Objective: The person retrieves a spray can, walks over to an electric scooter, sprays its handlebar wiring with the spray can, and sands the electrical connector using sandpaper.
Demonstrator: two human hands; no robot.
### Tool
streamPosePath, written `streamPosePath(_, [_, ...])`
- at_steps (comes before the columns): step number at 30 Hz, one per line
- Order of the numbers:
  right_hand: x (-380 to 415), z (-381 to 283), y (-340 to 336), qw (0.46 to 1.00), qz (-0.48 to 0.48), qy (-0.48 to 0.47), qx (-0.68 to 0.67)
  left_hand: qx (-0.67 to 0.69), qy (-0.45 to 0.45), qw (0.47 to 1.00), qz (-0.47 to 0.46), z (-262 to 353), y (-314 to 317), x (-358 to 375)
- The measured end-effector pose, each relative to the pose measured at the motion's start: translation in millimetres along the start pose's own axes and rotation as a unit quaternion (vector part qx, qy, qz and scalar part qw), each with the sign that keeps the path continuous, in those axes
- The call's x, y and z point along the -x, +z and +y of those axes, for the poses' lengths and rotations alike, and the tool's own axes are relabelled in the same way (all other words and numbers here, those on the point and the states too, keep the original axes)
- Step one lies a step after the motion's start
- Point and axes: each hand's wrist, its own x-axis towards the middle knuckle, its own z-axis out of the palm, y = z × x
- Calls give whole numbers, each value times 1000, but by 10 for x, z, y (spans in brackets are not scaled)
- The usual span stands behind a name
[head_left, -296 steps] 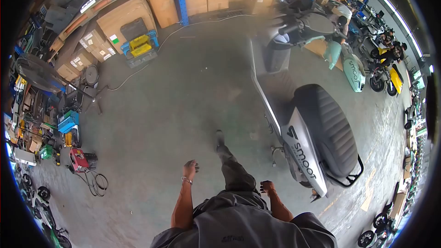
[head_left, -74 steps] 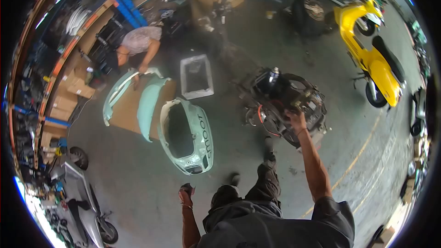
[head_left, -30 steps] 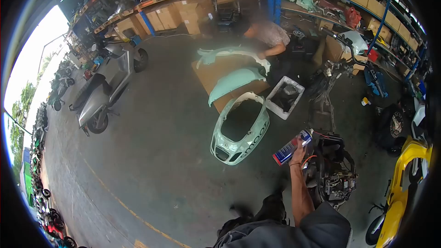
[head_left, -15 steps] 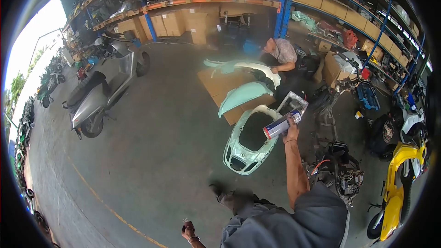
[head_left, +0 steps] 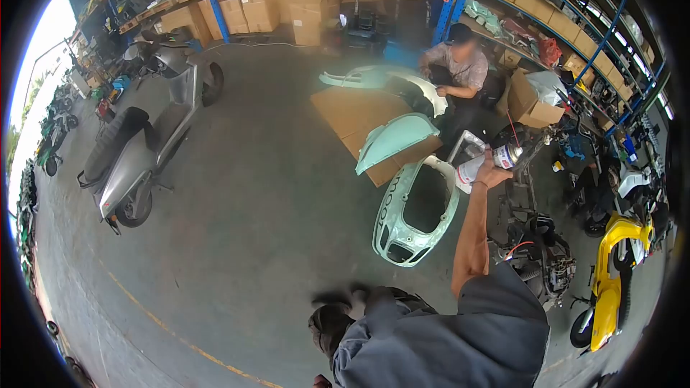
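My right hand (head_left: 493, 172) is closed around a white and blue spray can (head_left: 471, 170), held tilted with its capped end to the right. The can overlaps the edge of a pale green scooter body panel (head_left: 383, 223), a ring-shaped piece with dark lettering on its left side. Just behind the can is a silver rectangular frame (head_left: 468, 145). At the bottom edge a small dark red thing (head_left: 322, 382) shows where my left hand is; the hand is almost wholly cut off by the frame.
A crouching person (head_left: 463, 65) handles a white and green curved panel (head_left: 424, 93). Another green panel (head_left: 399, 140) lies on flattened cardboard (head_left: 345, 115). A grey scooter (head_left: 147, 151) stands left, a yellow one (head_left: 614, 280) right. A stripped scooter frame (head_left: 543, 266) is beside my right arm.
The can has swung right and turned in my right hand. My left hand has dropped to the bottom edge. The view has shifted, and the crouching person has raised their head.
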Motion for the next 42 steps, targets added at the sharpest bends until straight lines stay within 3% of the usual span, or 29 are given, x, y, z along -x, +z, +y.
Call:
streamPosePath(1, [133, -115, 12, 994, -14, 65, -82, -7, 2, 1000, -5, 208, 1, -165])
streamPosePath(6, [900, -604, 75, 986, -14, 138, -97, 7, -5, 1000, -14, 1247, 59, -1163])
streamPosePath(8, [1287, -862, 120, 921, 20, 273, -278, 20, -4, 1000, -12, 1765, -24, -1636])
streamPosePath(9, [1523, -955, 97, 921, 24, 272, -280, 30, -7, 999, -9, 2042, -97, -1885])
streamPosePath(11, [2075, -982, 49, 869, -57, 365, -329, 71, -7, 997, 4, 2650, -324, -2437])
streamPosePath(12, [2368, -815, 249, 914, -1, 327, -240, 101, -2, 995, 8, 2977, -420, -2722])
streamPosePath(13, [2773, -631, 347, 925, -25, 283, -254, 138, 17, 990, -5, 3329, -459, -3039])
streamPosePath(14, [3283, -751, 242, 926, -82, 307, -203, 118, 49, 991, -50, 3685, -468, -3257])
streamPosePath(15, [3812, -870, 216, 911, -112, 354, -181, 186, 96, 972, -111, 3960, -409, -3652])
streamPosePath(16, [4371, -822, 222, 922, -120, 337, -147, 179, 124, 975, -50, 4348, -330, -3688])
streamPosePath(17, [4893, -797, 203, 915, -133, 378, -58, 106, 140, 981, -76, 4750, -345, -3713])
streamPosePath(18, [5363, -400, 217, 896, -229, 371, -80, 127, 167, 975, -69, 5186, -330, -3600])
streamPosePath(21, [6866, -102, -146, 879, -350, 286, 149, 77, 253, 962, -64, 6483, -619, -3197])
streamPosePath(23, [7800, -221, -354, 840, -418, 187, 292, 30, 322, 944, -66, 6891, -965, -3519])
streamPosePath(24, [8266, -367, -376, 820, -444, 141, 332, 30, 315, 947, -57, 7059, -1198, -3710])
streamPosePath(27, [9599, -748, -50, 796, -519, 62, 306, 28, 280, 959, -13, 7326, -1986, -4420])
streamPosePath(29, [10419, -891, 318, 785, -582, 8, 213, 75, 189, 979, 13, 7078, -2520, -5134])
streamPosePath(30, [10869, -1340, 373, 763, -615, -9, 202, -47, 186, 980, 58, 6805, -2807, -5546])
streamPosePath(31, [11328, -1700, 461, 727, -652, -59, 207, -17, 55, 996, 68, 6569, -3094, -5851])
streamPosePath(32, [11799, -2024, 522, 687, -686, -108, 214, -185, 36, 981, 42, 6363, -3376, -5978])
streamPosePath(34, [12830, -2710, 624, 599, -727, -195, 275, -505, -9, 863, -24, 6319, -3924, -5773])
streamPosePath(35, [13382, -2956, 680, 571, -735, -243, 273, -494, -19, 869, -24, 6424, -4080, -5714])
streamPosePath(36, [13886, -3442, 593, 537, -761, -271, 242, -103, -93, 985, 99, 6484, -4193, -5695])
streamPosePath(37, [14409, -3860, 508, 500, -787, -298, 205, 308, -150, 916, 208, 6462, -4268, -5731])
streamPosePath(39, [15415, -4604, 245, 422, -844, -310, 117, 313, -129, 906, 254, 6085, -4401, -6045])
streamPosePath(40, [15960, -4795, 147, 387, -857, -329, 88, 297, -101, 903, 294, 6121, -4420, -6265])
streamPosePath(42, [16908, -5290, -178, 291, -871, -394, 24, 316, -153, 873, 337, 6461, -4413, -6347])
